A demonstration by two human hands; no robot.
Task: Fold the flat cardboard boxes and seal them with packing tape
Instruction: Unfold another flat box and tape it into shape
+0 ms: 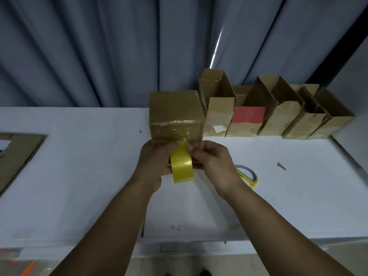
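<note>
A pleated grey-blue curtain hangs across the far side. Below it runs the white worktop. Along its far right edge stands a row of open boxes, flaps up and set side by side, one with a red label on its near face. Left of the row and touching it is the closed box, with clear shiny tape across its near top edge and down its near face. A flat cardboard sheet lies at the far left, cut off by the frame edge.

Both forearms reach in from the near side and meet just in front of the closed box. The left hand grips the yellow tape roll, its fingers curled round the roll's left side and top. The right hand has its fingers bent in close, pinching at the roll's upper right edge, where a strip runs up to the box's near face. The hands hide the box's lower near edge.

Just right of the right wrist lies a yellow-and-grey loop handle, seemingly scissors, partly covered. Further right sits a small brown scrap.
</note>
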